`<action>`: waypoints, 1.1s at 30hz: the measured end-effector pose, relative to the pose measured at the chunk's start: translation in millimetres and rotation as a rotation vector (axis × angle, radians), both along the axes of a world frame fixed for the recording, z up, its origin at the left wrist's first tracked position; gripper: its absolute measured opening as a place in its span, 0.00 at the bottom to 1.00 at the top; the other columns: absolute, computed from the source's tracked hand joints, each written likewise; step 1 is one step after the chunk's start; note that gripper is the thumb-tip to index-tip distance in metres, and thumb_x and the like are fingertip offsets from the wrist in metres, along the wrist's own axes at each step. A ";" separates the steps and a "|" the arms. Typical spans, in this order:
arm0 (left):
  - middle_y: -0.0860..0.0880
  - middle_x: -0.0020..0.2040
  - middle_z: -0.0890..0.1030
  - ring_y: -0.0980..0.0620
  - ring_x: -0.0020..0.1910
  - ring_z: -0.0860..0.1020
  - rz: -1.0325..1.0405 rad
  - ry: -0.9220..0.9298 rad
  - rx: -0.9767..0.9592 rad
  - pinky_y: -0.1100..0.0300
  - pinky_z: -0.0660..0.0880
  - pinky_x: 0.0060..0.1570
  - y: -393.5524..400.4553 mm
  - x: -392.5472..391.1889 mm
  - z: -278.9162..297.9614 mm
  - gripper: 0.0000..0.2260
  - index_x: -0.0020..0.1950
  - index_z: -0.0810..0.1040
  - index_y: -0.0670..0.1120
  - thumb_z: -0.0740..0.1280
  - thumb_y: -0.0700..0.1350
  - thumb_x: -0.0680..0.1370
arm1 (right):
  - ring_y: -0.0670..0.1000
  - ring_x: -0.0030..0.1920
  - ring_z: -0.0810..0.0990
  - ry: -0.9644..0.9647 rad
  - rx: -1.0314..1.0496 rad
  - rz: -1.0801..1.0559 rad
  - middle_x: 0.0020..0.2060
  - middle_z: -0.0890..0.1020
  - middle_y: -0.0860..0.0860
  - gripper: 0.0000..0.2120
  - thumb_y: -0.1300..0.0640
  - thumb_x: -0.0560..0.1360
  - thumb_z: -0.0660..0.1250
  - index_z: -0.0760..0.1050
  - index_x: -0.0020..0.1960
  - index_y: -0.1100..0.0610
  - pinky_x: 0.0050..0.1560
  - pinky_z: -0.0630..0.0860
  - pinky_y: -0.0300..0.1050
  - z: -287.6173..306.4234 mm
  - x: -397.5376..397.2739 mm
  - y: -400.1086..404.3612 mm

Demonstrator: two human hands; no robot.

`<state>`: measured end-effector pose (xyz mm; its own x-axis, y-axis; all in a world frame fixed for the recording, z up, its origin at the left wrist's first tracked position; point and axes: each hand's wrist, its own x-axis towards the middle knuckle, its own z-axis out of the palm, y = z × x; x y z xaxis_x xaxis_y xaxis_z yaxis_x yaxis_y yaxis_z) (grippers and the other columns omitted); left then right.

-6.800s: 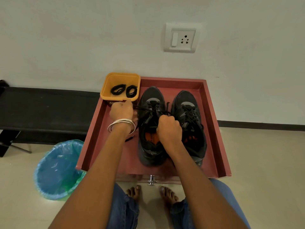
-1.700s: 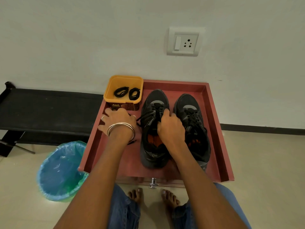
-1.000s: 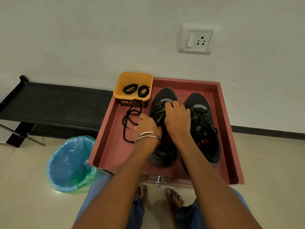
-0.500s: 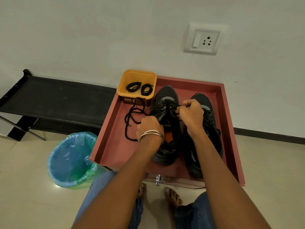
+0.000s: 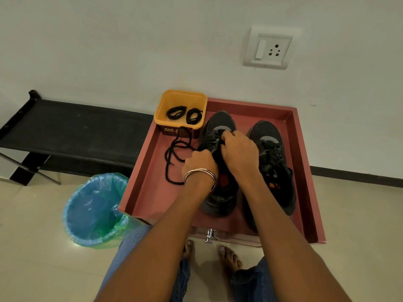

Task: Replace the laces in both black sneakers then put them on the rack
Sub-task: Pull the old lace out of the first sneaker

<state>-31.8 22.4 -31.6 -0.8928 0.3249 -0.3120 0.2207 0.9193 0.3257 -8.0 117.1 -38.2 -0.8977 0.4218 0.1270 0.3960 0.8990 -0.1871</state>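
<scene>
Two black sneakers are seen side by side, toes toward the wall, in a red tray (image 5: 305, 171) at the centre of the frame. The left-hand sneaker (image 5: 219, 127) is worked on by both hands: the right hand (image 5: 239, 152) is curled over its tongue, fingertips pinched at the lacing near the toe, while the left hand (image 5: 200, 161), bangles at the wrist, is closed on the shoe's left side where a black lace (image 5: 172, 158) leaves it. That lace is trailed in loose loops over the tray floor toward the centre-left, just below a yellow tub (image 5: 181, 99) at the tray's upper-left corner, in which two coiled black laces (image 5: 184, 114) are held. The second sneaker (image 5: 272, 158), still laced, is left untouched just right of the hands.

Most of the worked shoe's eyelets are hidden under the hands, and exactly what is pinched cannot be made out. A black rack (image 5: 72, 131) is cut off at the left edge; a blue-lined bin (image 5: 93, 210) is seen at lower left.
</scene>
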 end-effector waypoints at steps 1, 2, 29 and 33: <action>0.40 0.60 0.75 0.37 0.59 0.74 -0.005 0.006 -0.003 0.49 0.73 0.51 -0.1 0.2 0.3 0.13 0.61 0.73 0.40 0.59 0.44 0.80 | 0.61 0.49 0.79 0.036 0.019 -0.018 0.51 0.79 0.57 0.12 0.58 0.80 0.58 0.73 0.61 0.59 0.40 0.71 0.49 -1.7 0.2 -0.4; 0.39 0.60 0.75 0.37 0.59 0.74 -0.009 0.006 -0.006 0.49 0.73 0.51 -0.3 0.4 0.3 0.12 0.61 0.74 0.40 0.59 0.43 0.80 | 0.62 0.46 0.79 0.074 0.012 -0.050 0.48 0.80 0.58 0.12 0.57 0.81 0.57 0.73 0.59 0.60 0.37 0.68 0.48 -2.9 1.2 0.4; 0.40 0.57 0.77 0.38 0.56 0.76 -0.029 0.066 -0.006 0.52 0.70 0.44 -1.1 -1.7 -3.6 0.12 0.58 0.75 0.40 0.57 0.43 0.81 | 0.58 0.45 0.78 0.213 -0.217 -0.043 0.45 0.79 0.57 0.08 0.58 0.79 0.62 0.75 0.46 0.63 0.43 0.73 0.49 3.7 2.2 6.9; 0.39 0.58 0.77 0.37 0.57 0.76 -0.039 0.072 -0.025 0.49 0.74 0.49 -1.6 -2.6 -3.8 0.12 0.60 0.75 0.39 0.57 0.42 0.81 | 0.55 0.36 0.84 0.703 -1.004 -0.518 0.41 0.80 0.57 0.09 0.57 0.81 0.59 0.71 0.43 0.58 0.38 0.82 0.54 10.4 5.5 7.7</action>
